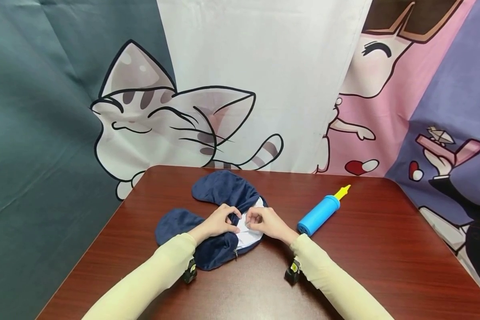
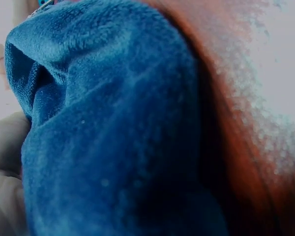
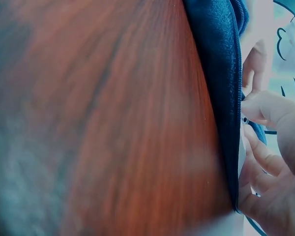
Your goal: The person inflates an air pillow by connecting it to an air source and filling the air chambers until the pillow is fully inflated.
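A navy plush U-shaped neck pillow [image 1: 220,186] lies flat on the table, its zipped end open to a white inner lining [image 1: 248,238]. My left hand [image 1: 218,221] reaches over the near arm of the pillow, thumb and fingers curled on the plush at the edge of the opening. Fingers of my right hand [image 1: 266,222] are bent together and pinch at the white lining, opposite the left fingertips. In the right wrist view, a small dark-centred bit [image 3: 245,119] shows between the right thumb and fingers; I cannot tell what it is. Plush fills most of the left wrist view.
On the brown wooden table [image 1: 364,262], a blue hand pump [image 1: 319,215] with a yellow nozzle [image 1: 342,192] lies right of my right hand. The zipper pull [image 1: 236,253] hangs at the near edge of the opening. A printed cloth backdrop [image 1: 264,66] stands behind the table.
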Demonstrator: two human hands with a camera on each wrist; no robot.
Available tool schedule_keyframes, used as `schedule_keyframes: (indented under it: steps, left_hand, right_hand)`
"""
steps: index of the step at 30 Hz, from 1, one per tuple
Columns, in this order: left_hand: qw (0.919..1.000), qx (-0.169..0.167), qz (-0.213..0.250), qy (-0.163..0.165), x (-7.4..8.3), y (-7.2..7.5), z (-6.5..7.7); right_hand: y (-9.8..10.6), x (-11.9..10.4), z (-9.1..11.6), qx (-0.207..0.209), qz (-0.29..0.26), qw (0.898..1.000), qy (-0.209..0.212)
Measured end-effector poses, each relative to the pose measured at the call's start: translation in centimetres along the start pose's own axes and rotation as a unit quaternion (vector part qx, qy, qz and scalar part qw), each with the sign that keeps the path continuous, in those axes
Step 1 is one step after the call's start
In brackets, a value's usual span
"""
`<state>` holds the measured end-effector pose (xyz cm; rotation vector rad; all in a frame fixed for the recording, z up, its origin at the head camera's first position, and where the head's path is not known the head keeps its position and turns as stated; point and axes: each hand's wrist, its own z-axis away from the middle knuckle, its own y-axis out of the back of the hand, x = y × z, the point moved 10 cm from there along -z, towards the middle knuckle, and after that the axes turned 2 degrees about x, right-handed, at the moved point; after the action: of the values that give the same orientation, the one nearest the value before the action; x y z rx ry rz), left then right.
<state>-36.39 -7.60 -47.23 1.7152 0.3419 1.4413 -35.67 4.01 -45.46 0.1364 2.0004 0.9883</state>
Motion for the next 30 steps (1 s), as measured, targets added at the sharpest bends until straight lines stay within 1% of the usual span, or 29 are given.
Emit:
schedule_keyframes:
  steps: [11, 17, 24, 28, 30]
  left_hand:
    - [1.0000, 0.002, 0.004, 0.007, 0.15, 0.01, 0.05]
    - [0.9999, 0.005, 0.003, 0.012, 0.06, -0.02, 0.11]
    - [0.9999, 0.008, -0.006, 0.004, 0.02, -0.07, -0.02]
    - [0.9999, 0.009, -0.007, 0.005, -0.01, -0.13, -0.02]
    - [0.9999, 0.008, -0.006, 0.006, -0.02, -0.22, 0.02]
  right_hand:
    - [0.31, 0.05, -0.04, -0.005, -0.002, 1.000, -0.003]
    - [0.21, 0.04, -0.13, -0.002, 0.008, 1.000, -0.003]
    - [0.21, 0.01, -0.22, 0.001, 0.008, 1.000, -0.005]
    - [0.07, -0.05, -0.26, -0.008, 0.008, 1.000, -0.007]
    - [-0.09, -0.16, -0.27, -0.016, 0.007, 1.000, -0.001]
